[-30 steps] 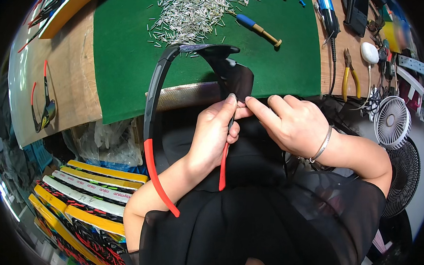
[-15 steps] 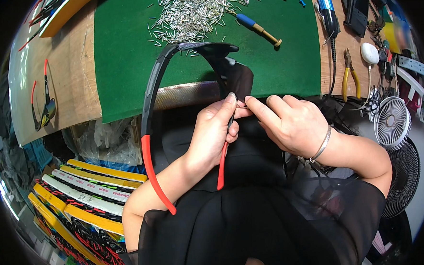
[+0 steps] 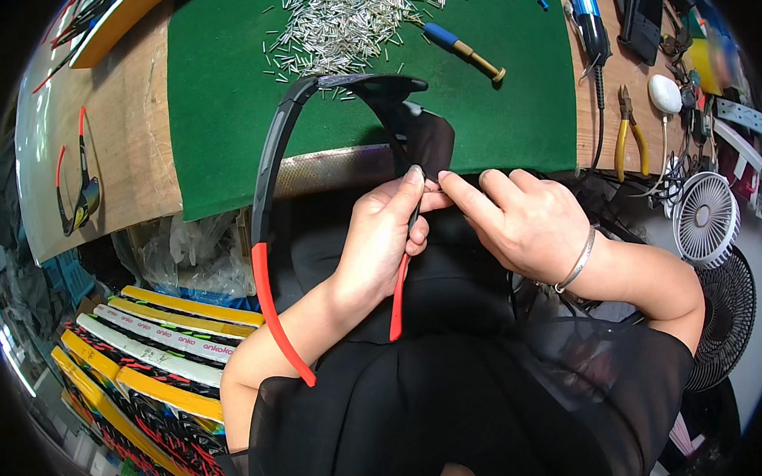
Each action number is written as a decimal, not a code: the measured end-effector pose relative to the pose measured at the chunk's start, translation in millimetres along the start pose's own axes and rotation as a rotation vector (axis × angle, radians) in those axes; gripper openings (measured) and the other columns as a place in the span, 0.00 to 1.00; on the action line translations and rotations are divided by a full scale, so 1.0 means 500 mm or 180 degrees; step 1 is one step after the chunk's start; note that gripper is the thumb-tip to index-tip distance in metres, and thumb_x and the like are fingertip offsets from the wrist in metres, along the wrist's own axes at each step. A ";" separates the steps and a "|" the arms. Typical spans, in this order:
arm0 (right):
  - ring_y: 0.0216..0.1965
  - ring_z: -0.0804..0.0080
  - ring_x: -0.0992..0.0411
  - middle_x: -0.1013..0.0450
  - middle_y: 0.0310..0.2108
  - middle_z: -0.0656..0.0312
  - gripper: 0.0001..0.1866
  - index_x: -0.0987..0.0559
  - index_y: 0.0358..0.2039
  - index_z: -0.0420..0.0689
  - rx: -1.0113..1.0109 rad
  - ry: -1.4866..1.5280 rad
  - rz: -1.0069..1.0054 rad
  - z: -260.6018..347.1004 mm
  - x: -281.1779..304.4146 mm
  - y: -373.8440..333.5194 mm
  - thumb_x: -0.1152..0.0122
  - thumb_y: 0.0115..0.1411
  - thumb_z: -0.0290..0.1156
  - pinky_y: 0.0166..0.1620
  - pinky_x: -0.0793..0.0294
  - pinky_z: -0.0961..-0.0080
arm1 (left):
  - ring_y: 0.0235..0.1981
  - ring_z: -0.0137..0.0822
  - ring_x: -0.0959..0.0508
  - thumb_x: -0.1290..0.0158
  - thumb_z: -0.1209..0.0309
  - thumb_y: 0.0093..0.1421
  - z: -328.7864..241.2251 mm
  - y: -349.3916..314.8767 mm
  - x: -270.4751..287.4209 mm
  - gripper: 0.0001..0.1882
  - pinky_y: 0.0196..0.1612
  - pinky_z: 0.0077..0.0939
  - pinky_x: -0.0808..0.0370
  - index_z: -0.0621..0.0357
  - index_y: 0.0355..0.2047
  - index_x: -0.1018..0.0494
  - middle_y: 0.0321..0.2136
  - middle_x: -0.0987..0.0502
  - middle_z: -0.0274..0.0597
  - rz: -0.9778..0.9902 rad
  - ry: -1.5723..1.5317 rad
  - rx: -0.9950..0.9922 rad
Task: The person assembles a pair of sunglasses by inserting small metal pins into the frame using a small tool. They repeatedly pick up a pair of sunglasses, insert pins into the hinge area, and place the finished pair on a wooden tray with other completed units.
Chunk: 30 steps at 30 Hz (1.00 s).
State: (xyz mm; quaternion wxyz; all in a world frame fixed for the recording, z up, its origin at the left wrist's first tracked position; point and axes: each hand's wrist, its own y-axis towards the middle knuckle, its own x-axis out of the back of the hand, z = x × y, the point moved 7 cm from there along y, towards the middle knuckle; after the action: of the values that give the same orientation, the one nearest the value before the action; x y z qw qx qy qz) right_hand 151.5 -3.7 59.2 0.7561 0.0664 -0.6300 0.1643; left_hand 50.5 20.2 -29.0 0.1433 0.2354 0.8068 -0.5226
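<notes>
A pair of black sunglasses [image 3: 279, 138] with red temple tips is held up over the near edge of the green mat. My left hand [image 3: 382, 231] pinches it where one temple meets the frame, thumb on top and fingers curled round. One red-tipped temple hangs below that hand, and the other arcs down over my left forearm. My right hand [image 3: 522, 220] is closed beside the same joint, index fingertip and thumb pressed together close to the left thumb. Whatever sits between those right fingertips is too small to make out.
A heap of small silver pins [image 3: 344, 29] lies on the green mat [image 3: 513, 119], near a blue-handled screwdriver [image 3: 466, 52]. Yellow-handled pliers [image 3: 627, 134] and a blue electric tool [image 3: 589, 20] lie at right. More sunglasses [image 3: 81, 189] rest at left; trays [image 3: 158, 336] of frames stand below.
The sunglasses frame has tilted very slightly to the left. Both hands keep practically the same position and grip.
</notes>
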 end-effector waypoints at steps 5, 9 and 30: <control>0.20 0.73 0.35 0.35 0.23 0.64 0.24 0.31 0.48 0.45 -0.0009 0.0013 0.0021 0.000 0.001 0.001 0.48 0.47 0.29 0.20 0.32 0.80 | 0.13 0.14 0.41 0.58 0.58 0.62 -0.002 0.000 -0.002 0.16 0.13 0.06 0.44 0.60 0.34 0.32 0.31 0.24 0.38 0.0022 -0.0002 0.0015; 0.20 0.73 0.34 0.35 0.23 0.64 0.24 0.30 0.48 0.45 -0.0031 0.0022 -0.0001 -0.001 0.001 0.000 0.48 0.47 0.29 0.20 0.32 0.80 | 0.13 0.14 0.41 0.58 0.58 0.62 -0.001 0.001 -0.002 0.16 0.13 0.06 0.44 0.60 0.34 0.32 0.31 0.24 0.39 0.0031 0.0007 0.0016; 0.20 0.73 0.34 0.35 0.23 0.64 0.23 0.30 0.47 0.45 -0.0025 0.0086 -0.0041 -0.003 0.001 0.001 0.47 0.46 0.29 0.19 0.32 0.79 | 0.14 0.16 0.39 0.57 0.58 0.62 -0.001 0.001 0.002 0.16 0.15 0.08 0.42 0.59 0.32 0.31 0.27 0.25 0.37 -0.0002 0.0029 -0.0014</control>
State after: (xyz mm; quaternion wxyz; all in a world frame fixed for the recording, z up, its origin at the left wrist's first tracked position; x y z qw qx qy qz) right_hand 152.7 -2.6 59.4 0.7658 0.0652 -0.6200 0.1578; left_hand 49.9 21.1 -30.0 0.1400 0.2373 0.8087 -0.5198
